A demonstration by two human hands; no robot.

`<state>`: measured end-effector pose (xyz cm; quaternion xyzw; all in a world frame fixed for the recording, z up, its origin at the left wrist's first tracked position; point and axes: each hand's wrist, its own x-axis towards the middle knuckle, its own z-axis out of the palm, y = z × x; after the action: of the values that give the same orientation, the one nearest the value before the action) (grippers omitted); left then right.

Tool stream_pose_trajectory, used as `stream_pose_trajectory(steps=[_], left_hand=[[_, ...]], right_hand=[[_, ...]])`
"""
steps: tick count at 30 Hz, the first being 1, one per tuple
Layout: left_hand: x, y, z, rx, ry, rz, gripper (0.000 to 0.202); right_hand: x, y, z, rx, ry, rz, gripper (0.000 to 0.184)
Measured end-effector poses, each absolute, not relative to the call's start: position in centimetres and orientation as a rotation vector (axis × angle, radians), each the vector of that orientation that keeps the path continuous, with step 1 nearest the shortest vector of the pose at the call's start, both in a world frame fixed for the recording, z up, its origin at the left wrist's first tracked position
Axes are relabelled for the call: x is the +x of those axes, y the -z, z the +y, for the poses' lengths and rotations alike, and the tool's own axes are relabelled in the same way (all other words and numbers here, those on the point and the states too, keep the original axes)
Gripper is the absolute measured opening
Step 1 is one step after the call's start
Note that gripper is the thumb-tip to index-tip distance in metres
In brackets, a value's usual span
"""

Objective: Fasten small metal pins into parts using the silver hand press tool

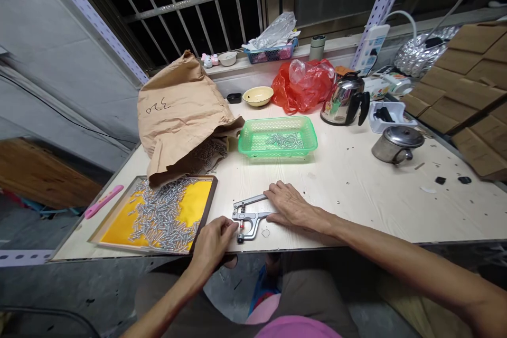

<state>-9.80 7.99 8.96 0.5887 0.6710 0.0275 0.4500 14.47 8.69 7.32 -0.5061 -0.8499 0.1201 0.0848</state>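
A small metal hand press (249, 216) lies near the front edge of the pale table (356, 190). My right hand (291, 206) rests on its lever handles, fingers curled over them. My left hand (214, 243) is pinched at the tool's jaw, fingertips together on something too small to make out. Just left of it sits a yellow-lined tray (198, 198) holding several small silver metal pieces (162, 214).
A green plastic basket (277, 137) with more silver pieces stands behind the tool. A torn brown paper sack (182, 111) spills pieces at back left. A kettle (345, 99), lidded metal pot (396, 144), red bag (303, 84), bowl (257, 96) and cardboard sheets (467, 79) fill the back right.
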Motion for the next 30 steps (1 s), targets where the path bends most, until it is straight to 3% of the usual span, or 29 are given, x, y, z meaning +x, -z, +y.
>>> stream_pose_trajectory(steps=[5,10,16,22,30], left_hand=[[-8.2,-9.3,7.1,2.393,-0.293,1.484,0.023],[-5.1,-8.1,8.9,2.649,-0.212,1.15,0.051],[-3.8,-8.2,10.7,2.667,0.005,1.05,0.058],[-3.1,-8.2,10.3,2.678,0.095,1.147,0.023],[-2.7,-8.5,10.3,2.66,0.12,1.148,0.013]], right_hand=[[14.1,-7.1,8.1,-1.535,-0.379,-2.491,0.039],[13.9,-8.4,7.6,-1.552,-0.482,-2.486,0.042],[14.8,-10.2,7.8,-1.616,-0.583,-2.571,0.048],[14.4,-8.9,7.7,-1.593,-0.441,-2.604,0.011],[14.1,-8.0,7.4,-1.573,-0.402,-2.619,0.01]])
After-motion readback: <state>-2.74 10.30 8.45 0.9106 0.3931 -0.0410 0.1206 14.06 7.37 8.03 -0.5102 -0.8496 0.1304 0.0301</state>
